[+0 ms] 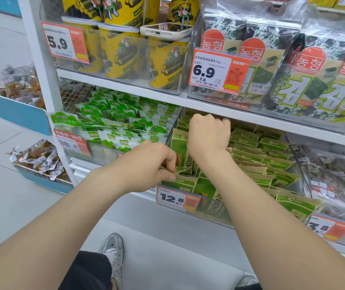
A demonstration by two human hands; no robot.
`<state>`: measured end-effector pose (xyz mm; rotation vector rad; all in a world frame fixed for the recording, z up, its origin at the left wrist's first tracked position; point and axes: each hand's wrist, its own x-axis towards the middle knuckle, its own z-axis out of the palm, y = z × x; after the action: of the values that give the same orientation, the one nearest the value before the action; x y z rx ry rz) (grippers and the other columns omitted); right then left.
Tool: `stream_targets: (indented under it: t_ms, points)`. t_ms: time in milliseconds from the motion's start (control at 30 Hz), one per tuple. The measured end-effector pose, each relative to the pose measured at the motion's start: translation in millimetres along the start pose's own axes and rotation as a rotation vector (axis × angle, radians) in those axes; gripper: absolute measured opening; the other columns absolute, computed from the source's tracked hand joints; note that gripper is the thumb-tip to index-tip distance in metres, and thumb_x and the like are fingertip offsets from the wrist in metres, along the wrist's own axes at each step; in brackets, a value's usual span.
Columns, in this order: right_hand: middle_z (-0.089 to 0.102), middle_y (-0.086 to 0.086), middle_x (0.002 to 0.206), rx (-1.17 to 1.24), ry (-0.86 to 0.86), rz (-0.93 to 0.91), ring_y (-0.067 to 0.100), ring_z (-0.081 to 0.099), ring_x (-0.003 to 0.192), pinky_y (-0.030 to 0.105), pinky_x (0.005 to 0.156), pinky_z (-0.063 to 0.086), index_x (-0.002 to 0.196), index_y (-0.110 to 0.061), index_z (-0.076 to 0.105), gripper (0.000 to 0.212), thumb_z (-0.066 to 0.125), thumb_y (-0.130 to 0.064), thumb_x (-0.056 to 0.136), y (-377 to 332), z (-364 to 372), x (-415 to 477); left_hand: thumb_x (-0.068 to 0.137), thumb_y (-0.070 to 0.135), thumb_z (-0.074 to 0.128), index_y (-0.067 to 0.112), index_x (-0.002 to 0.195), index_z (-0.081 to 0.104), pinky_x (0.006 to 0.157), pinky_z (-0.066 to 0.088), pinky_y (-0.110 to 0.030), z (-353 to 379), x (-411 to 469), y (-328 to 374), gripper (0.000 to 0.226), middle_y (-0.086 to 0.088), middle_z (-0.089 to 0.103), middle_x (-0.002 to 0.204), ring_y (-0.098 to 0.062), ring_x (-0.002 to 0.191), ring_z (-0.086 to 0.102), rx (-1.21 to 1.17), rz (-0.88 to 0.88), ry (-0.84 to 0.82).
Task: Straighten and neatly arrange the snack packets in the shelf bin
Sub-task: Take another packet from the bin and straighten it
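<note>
A clear plastic shelf bin (215, 214) with a 12.8 price tag holds several green and tan snack packets (267, 155) standing in rows. My left hand (152, 164) is at the bin's front left corner and pinches the top of a front packet (185, 170). Farther back in the same bin, my right hand (208, 132) reaches in under the shelf above, fingers curled down among the rear packets; what the fingertips hold is hidden.
A bin of green and white packets (121, 122) sits to the left, dark wrapped snacks (332, 176) to the right. The shelf above (251, 116) carries yellow tubs (121, 53), seaweed packs (313, 80) and a phone (165, 31). Low blue bins (17, 114) stand at the left.
</note>
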<state>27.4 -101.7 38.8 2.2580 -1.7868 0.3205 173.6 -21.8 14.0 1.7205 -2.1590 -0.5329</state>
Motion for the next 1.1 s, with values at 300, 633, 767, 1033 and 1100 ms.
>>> stream_targets:
  t_ms: [300,633,767,1033,1100]
  points:
    - [0.071,0.008,0.114,-0.030,-0.072,-0.040,0.036,0.067,0.111,0.048,0.107,0.039,0.114,-0.016,0.064,0.027,0.063,-0.003,0.091,2,3,-2,0.100,0.039,0.068,0.026,0.130,0.057,0.082,0.050,-0.033,14,-1,-1,0.034,0.004,0.068,0.116,-0.016,0.094,0.059,0.129,0.063,-0.052]
    - [0.068,0.006,0.081,0.285,0.138,-0.146,0.035,0.064,0.079,0.037,0.066,0.049,0.096,-0.015,0.063,0.007,0.058,-0.020,0.096,27,11,-24,0.087,0.032,0.064,0.024,0.106,0.059,0.062,0.065,-0.042,8,7,20,0.021,-0.008,0.076,0.077,-0.020,0.049,0.072,0.151,-0.113,-0.281]
    - [0.060,0.004,0.067,0.389,0.287,-0.242,0.034,0.056,0.059,0.039,0.053,0.046,0.101,-0.016,0.049,0.010,0.056,-0.023,0.102,42,5,-40,0.082,0.038,0.071,0.026,0.112,0.068,0.058,0.063,-0.036,0,5,26,0.032,-0.003,0.076,0.086,-0.012,0.054,0.071,0.151,-0.120,-0.202]
    - [0.061,0.001,0.072,0.564,0.742,-0.242,0.028,0.057,0.054,0.040,0.045,0.045,0.098,-0.006,0.058,0.011,0.062,-0.016,0.104,65,-29,-58,0.078,0.047,0.071,0.034,0.136,0.066,0.098,0.056,-0.037,-8,-18,30,0.059,0.011,0.074,0.109,-0.018,0.118,0.065,0.166,-0.113,-0.024]
    - [0.061,-0.005,0.079,0.615,0.807,-0.185,0.024,0.057,0.059,0.037,0.050,0.044,0.102,-0.006,0.060,0.010,0.062,-0.016,0.103,73,-37,-64,0.086,0.027,0.069,0.032,0.132,0.068,0.098,0.054,-0.034,-10,-19,32,0.047,0.010,0.073,0.112,-0.017,0.113,0.065,0.109,-0.148,0.045]
